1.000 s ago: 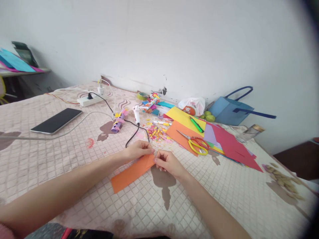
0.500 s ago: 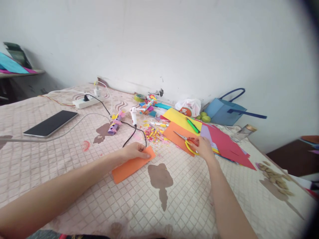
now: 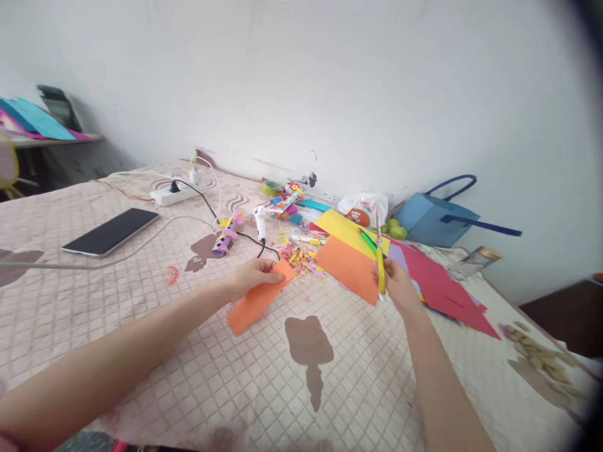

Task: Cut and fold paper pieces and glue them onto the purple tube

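Note:
My left hand pinches a strip of orange paper near its upper right end, thumb on top. On the right, my right hand is closed on the yellow handle of a pair of scissors, held with the blades pointing up and away. Just left of the scissors lies a larger orange sheet, partly over a yellow sheet. A green utility knife rests on the yellow sheet, partly hidden behind the scissors. Red sheets spread out to the right.
A pile of paper scraps lies beyond my left hand, beside a white glue gun and a purple paper figure. Further left are a tablet and a power strip. A blue bag and peanuts are at right.
My right hand has raised the scissors from the orange sheet and turned them from pointing left to pointing up. The orange strip in my left hand has tilted more steeply. The view has shifted slightly left.

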Action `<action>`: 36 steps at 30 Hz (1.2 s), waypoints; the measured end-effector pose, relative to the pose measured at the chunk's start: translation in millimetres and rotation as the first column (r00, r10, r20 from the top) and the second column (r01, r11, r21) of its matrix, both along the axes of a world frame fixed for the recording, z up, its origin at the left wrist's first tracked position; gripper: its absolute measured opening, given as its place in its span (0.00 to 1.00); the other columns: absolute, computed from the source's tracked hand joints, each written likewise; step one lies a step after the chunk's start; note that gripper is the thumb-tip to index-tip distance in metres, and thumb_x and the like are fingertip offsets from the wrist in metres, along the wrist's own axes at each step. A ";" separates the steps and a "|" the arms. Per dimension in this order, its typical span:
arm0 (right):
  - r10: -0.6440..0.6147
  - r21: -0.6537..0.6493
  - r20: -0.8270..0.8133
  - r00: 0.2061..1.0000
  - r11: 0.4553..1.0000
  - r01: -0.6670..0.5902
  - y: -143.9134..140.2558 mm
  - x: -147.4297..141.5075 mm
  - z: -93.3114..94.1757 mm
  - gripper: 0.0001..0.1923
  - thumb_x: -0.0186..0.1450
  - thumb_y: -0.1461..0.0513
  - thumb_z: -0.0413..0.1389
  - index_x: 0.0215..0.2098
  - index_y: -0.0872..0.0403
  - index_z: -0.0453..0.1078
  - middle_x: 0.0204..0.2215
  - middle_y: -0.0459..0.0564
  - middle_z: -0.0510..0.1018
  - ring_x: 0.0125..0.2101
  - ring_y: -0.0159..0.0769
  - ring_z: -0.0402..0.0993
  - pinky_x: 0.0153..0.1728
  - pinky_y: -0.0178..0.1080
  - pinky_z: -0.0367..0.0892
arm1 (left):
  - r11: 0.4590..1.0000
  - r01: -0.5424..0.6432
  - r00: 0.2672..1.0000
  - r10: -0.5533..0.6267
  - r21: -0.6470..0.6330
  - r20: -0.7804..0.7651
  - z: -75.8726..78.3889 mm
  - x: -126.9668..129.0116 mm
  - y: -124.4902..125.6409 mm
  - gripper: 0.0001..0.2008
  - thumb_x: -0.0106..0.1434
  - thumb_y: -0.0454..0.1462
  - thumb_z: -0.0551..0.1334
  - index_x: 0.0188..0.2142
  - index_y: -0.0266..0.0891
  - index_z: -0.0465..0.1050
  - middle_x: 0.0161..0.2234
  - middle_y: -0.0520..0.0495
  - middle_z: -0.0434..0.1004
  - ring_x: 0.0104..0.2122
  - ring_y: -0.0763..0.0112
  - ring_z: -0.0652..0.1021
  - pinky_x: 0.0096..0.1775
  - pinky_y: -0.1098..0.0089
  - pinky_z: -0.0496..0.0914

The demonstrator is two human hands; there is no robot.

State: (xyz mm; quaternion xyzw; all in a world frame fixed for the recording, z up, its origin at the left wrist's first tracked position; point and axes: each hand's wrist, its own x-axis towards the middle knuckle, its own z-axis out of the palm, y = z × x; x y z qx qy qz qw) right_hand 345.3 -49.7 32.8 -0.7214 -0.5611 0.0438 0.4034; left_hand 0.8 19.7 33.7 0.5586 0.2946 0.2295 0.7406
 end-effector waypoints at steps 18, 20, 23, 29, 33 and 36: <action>0.297 0.173 -0.955 -0.026 0.482 -0.859 -55.7 -168.5 -26.1 0.35 0.55 0.34 0.37 0.37 0.53 0.62 0.23 0.46 0.63 0.19 0.29 0.61 0.20 0.34 0.60 | 0.975 -0.203 0.978 0.207 -0.091 0.036 20.6 -23.4 32.7 0.12 0.44 0.36 0.70 0.28 0.33 0.72 0.23 0.51 0.73 0.23 0.77 0.72 0.26 0.76 0.62; 0.266 0.162 -0.963 -0.033 0.483 -0.861 -55.4 -168.3 -24.7 0.35 0.55 0.34 0.37 0.36 0.53 0.63 0.23 0.46 0.64 0.19 0.30 0.61 0.21 0.34 0.59 | 0.975 -0.203 0.978 0.206 -0.093 0.030 22.0 -24.2 32.8 0.12 0.45 0.36 0.70 0.27 0.34 0.71 0.24 0.51 0.73 0.23 0.77 0.72 0.26 0.75 0.62; 0.242 0.187 -0.967 -0.074 0.483 -0.855 -54.5 -168.7 -24.0 0.37 0.55 0.33 0.36 0.37 0.54 0.63 0.22 0.46 0.64 0.18 0.29 0.60 0.20 0.34 0.59 | 0.980 -0.181 0.983 0.184 -0.086 0.023 22.5 -24.5 32.1 0.11 0.46 0.35 0.70 0.28 0.34 0.72 0.24 0.50 0.73 0.24 0.77 0.72 0.26 0.75 0.63; 0.165 0.263 -0.964 -0.209 0.468 -0.843 -52.6 -170.0 -21.3 0.40 0.55 0.33 0.35 0.38 0.57 0.65 0.21 0.46 0.64 0.19 0.29 0.60 0.20 0.33 0.58 | 0.990 -0.126 0.990 0.130 -0.066 0.050 21.1 -26.0 33.4 0.11 0.47 0.34 0.69 0.30 0.33 0.72 0.27 0.50 0.74 0.25 0.78 0.72 0.27 0.77 0.62; 0.164 0.317 -0.948 -0.271 0.450 -0.835 -52.7 -171.9 -12.6 0.40 0.55 0.34 0.37 0.39 0.59 0.66 0.21 0.45 0.63 0.18 0.29 0.59 0.20 0.33 0.57 | 0.997 -0.063 0.993 0.067 -0.039 0.096 18.6 -27.6 37.1 0.11 0.48 0.33 0.69 0.31 0.33 0.72 0.28 0.50 0.75 0.27 0.78 0.72 0.28 0.77 0.62; 0.174 0.333 -0.943 -0.285 0.436 -0.836 -53.3 -173.0 -8.7 0.40 0.56 0.34 0.37 0.39 0.60 0.66 0.20 0.44 0.62 0.17 0.28 0.58 0.19 0.32 0.56 | 1.000 -0.007 0.994 0.007 -0.003 0.113 15.6 -28.7 40.2 0.11 0.49 0.33 0.68 0.32 0.33 0.72 0.29 0.50 0.75 0.27 0.78 0.73 0.29 0.77 0.62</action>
